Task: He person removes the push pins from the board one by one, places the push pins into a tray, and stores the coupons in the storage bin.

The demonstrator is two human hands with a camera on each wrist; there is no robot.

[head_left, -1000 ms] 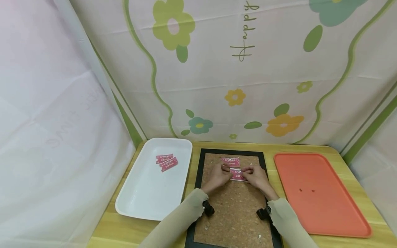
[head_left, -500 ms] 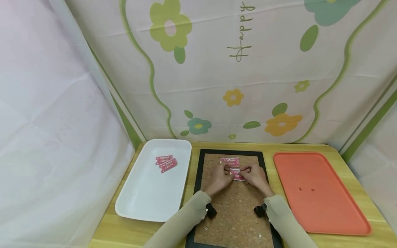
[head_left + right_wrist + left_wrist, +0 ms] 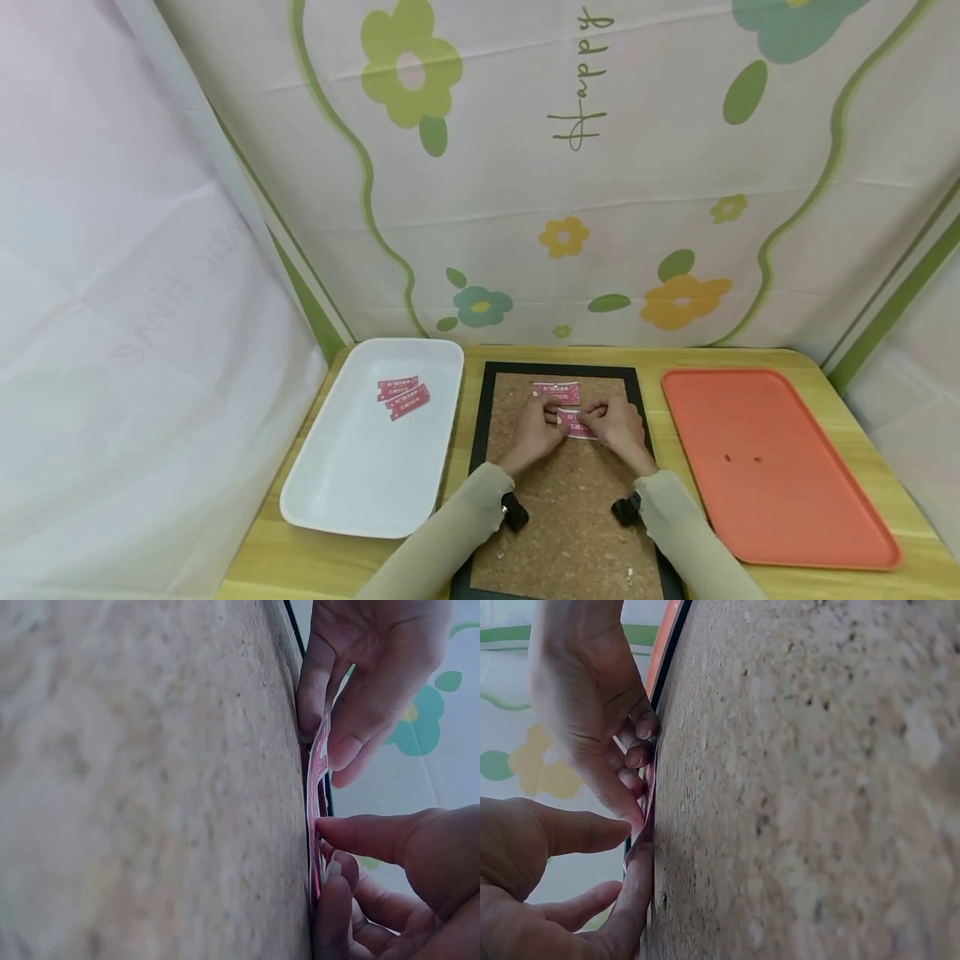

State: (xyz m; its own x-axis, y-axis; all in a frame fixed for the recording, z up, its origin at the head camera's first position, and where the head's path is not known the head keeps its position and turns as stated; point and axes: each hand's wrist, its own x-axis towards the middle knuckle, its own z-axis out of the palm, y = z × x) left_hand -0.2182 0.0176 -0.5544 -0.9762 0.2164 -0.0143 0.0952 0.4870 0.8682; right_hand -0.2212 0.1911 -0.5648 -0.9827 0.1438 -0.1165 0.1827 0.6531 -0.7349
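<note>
A pink coupon point(image 3: 576, 424) with white print lies against the cork board point(image 3: 562, 517), between my two hands. My left hand point(image 3: 536, 429) pinches its left end between thumb and forefinger, lifting that edge slightly off the cork in the right wrist view. My right hand point(image 3: 618, 427) grips the other end, its thumb point(image 3: 360, 834) on the printed face and the other fingers curled close by. A small pale spot shows by those fingertips; whether it is a nail or a pin is unclear. Just above, a second pink coupon point(image 3: 557, 393) is on the board, with a tiny pale dot at its top edge.
To the left stands a white tray point(image 3: 352, 500) with two overlapping coupons point(image 3: 405, 400). An orange tray point(image 3: 795, 500) with two tiny dark bits lies on the right. A black frame point(image 3: 480, 433) edges the board on the wooden table point(image 3: 277, 567). A flowered cloth hangs behind.
Both hands stay at the same coupon. My forearms have drawn slightly closer together, and the head view has shifted a little.
</note>
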